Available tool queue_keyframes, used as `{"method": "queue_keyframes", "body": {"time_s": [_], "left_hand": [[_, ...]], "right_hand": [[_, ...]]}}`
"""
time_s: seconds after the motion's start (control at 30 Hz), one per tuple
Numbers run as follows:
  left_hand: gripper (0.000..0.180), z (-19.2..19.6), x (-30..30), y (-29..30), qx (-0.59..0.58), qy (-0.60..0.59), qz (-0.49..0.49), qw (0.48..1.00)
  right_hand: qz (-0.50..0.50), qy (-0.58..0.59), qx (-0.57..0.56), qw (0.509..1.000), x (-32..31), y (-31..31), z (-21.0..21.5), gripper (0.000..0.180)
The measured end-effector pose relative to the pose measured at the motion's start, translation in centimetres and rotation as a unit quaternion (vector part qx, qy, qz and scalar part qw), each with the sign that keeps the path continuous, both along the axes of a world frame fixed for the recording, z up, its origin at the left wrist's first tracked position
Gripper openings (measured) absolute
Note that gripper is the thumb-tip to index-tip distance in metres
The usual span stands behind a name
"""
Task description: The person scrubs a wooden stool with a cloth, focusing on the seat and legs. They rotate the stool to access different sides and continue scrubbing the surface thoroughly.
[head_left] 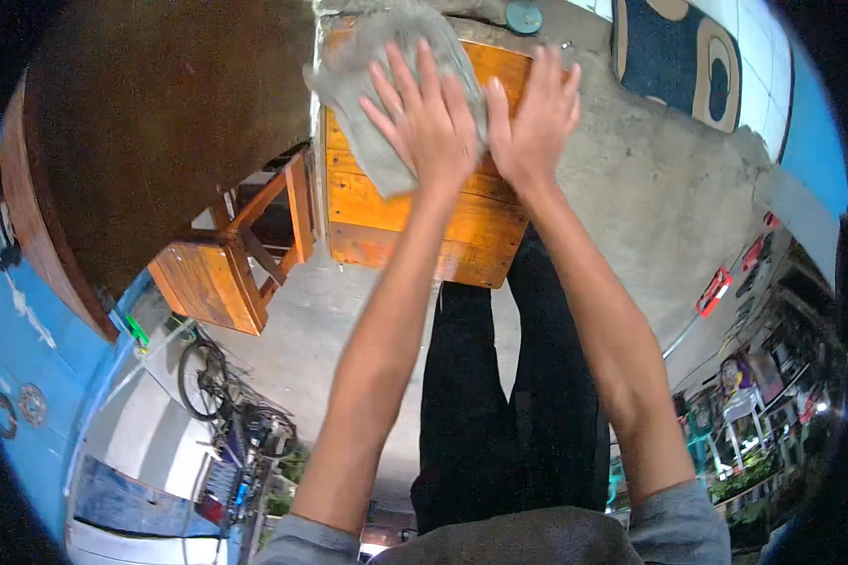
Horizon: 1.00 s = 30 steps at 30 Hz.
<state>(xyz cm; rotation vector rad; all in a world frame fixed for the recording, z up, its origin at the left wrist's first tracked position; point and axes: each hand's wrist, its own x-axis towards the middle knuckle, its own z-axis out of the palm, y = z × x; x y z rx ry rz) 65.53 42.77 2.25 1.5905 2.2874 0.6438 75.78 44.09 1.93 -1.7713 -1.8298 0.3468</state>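
A: While the dark table (pixel 160 113) fills the left and a wooden stool (pixel 245 254) stands beside it, where is the cloth (pixel 386 66) found?

B: It is spread over the far left part of the orange bench (pixel 415 226), with one corner hanging past the bench's left edge. The left hand (pixel 424 118) is laid flat on it, fingers spread and straight; nothing is gripped, the cloth is only pressed down.

A: And the right hand (pixel 537 118)?

B: It is placed just beside the left, also open and flat, palm down. Its inner edge seems to touch the cloth's right border, and the rest is rested on bare wood.

A: How is the cloth judged to handle?

B: It is judged soft, limp and light: it is rumpled and follows the bench's edge. No breakage is to be feared. It would likely slide easily on the smooth planks and bunch up under a sideways push.

A: Where should it be taken?

B: A bunched fold near the middle, or the overhanging corner, could be pinched. A stiff edge is not offered anywhere. Further right only the concrete floor (pixel 650 188) and a blue mat (pixel 674 56) are seen.
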Motion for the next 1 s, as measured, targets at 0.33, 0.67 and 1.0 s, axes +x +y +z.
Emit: {"method": "queue_keyframes", "body": {"time_s": [0.33,0.67,1.0], "left_hand": [[0.063,4.5,-2.8,-18.5,0.033,-0.378,0.363,0.851],[0.113,-3.9,-11.0,-10.2,-0.165,-0.355,0.248,0.886],[0.122,-4.8,-11.0,-11.4,-0.153,-0.377,0.189,0.894]], "right_hand": [[0.312,-0.099,-0.092,0.940,-0.3,-13.2,2.3,0.047],[0.160,-0.105,0.095,0.977,-2.2,1.4,-0.5,0.051],[0.487,-0.077,-0.085,0.866,0.3,-17.5,1.3,0.056]]}}
